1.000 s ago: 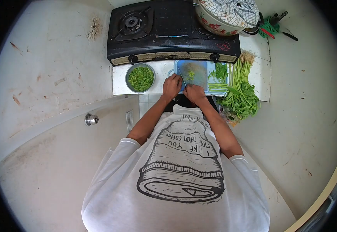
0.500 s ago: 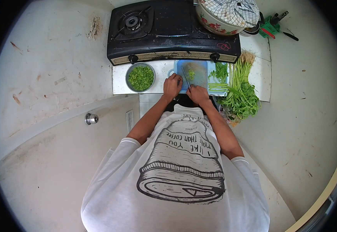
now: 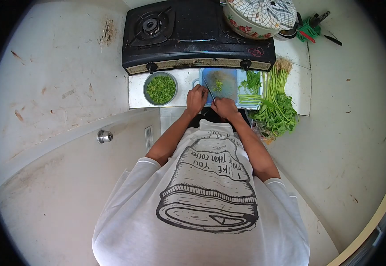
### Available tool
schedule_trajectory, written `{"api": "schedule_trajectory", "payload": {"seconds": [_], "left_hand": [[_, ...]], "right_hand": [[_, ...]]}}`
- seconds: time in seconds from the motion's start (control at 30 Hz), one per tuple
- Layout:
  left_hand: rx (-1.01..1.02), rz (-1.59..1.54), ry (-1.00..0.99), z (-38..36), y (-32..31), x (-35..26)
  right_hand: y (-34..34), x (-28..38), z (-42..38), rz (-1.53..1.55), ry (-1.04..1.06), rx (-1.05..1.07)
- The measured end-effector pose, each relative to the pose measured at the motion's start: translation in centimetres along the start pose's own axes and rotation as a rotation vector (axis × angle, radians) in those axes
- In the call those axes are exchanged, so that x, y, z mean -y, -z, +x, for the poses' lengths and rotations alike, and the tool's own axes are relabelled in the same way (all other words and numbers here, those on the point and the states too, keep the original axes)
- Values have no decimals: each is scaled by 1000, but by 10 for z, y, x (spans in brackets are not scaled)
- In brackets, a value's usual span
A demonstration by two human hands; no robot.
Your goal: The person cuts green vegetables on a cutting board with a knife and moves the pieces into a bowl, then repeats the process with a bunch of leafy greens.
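Two hands are side by side at the near edge of a cutting board [image 3: 230, 92] in the head view. The right hand's [image 3: 225, 107] fingers wrap a knife [image 3: 209, 89], its blade slanting far and left; the left hand's [image 3: 196, 98] fingers bend beside it, pinching what cannot be told. Chopped greens [image 3: 218, 85] lie just right of the blade. Chopping seems in hand; another cut calls for left fingers clear of the edge.

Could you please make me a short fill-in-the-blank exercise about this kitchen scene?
1. The right hand grips a ____ over the board.
2. The bowl of chopped greens stands to the board's ____.
3. The stove has ____ knobs along its front.

Missing words: knife; left; two.
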State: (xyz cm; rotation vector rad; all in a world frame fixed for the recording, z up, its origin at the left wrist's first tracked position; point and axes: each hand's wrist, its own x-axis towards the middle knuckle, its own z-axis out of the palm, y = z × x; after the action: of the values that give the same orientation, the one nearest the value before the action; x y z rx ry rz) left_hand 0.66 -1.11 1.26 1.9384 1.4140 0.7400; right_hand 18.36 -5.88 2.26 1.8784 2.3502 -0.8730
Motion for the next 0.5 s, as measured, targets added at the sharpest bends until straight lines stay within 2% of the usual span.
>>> {"api": "schedule_trajectory", "payload": {"seconds": [0.37, 0.5], "left_hand": [[7, -15, -21, -4, -1, 6], [22, -47, 35, -6, 2, 3]], "right_hand": [[-10, 1, 7, 15, -47, -20], [-2, 3, 4, 49, -67, -22]]}}
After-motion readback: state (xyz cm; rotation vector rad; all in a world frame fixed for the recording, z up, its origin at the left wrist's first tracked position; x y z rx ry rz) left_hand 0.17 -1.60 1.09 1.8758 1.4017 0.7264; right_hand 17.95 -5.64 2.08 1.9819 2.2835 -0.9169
